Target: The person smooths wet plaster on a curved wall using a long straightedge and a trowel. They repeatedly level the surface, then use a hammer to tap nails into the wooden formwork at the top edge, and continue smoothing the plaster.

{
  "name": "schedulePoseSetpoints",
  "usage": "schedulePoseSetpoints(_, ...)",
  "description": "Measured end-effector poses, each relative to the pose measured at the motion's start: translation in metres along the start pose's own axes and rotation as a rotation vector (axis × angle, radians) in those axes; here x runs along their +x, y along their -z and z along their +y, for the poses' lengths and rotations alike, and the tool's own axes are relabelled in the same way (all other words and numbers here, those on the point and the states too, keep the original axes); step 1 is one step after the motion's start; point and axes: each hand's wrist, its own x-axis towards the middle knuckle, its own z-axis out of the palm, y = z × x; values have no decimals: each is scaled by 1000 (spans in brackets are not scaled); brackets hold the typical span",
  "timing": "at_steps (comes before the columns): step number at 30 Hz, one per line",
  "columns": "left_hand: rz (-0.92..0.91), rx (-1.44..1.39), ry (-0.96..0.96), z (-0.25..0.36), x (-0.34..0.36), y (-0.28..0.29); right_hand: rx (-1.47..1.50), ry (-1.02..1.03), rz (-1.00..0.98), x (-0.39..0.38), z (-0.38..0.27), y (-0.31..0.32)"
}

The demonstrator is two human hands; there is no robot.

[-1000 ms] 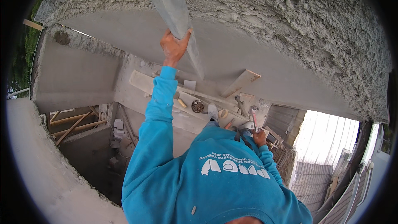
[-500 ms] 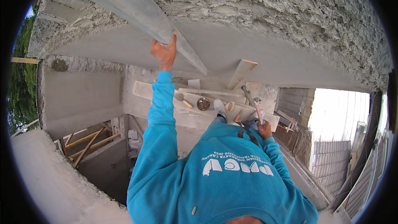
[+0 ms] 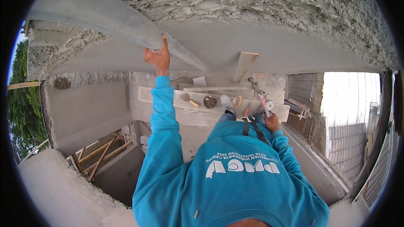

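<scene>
My left hand is raised, fingers wrapped round the lower edge of a long grey straightedge that slants across the upper left, alongside a smooth plastered surface below rough render. Lower at the right, my right hand grips a hammer-like tool with a red-marked handle, near my legs. Beyond it on the plank lie a trowel, a round container of small dark bits, a wooden-handled float and an orange-handled tool. My feet stand among these.
A short board leans at the plastered surface. At lower left, an opening with wooden braces drops away behind a concrete edge. Corrugated sheets stand at the right, beside another recess. Trees show at the far left.
The view has tilted, and the straightedge now lies at a flatter slant, its upper part swung left. My left hand has moved left with it; my right hand appears higher and farther right.
</scene>
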Motion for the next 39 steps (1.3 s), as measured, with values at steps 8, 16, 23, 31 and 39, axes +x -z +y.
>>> schedulePoseSetpoints(8, 21, 68, -69, -4, -3, -3, -86, 38, -159, 24, -20, -20)
schedulePoseSetpoints(16, -48, 287, -23, 4, -1, 0, 190, -151, -605, 83, -136, -123)
schedulePoseSetpoints(23, -55, 105, 174, 2, -4, 2, 1430, -643, -595, 85, -283, -256)
schedulePoseSetpoints(31, 0, 77, 275, 11, -4, -4, 1991, -818, -230, 130, -409, -286)
schedulePoseSetpoints(39, 15, 210, 216, 4, -4, -4, 1897, -779, -103, 168, -436, -297)
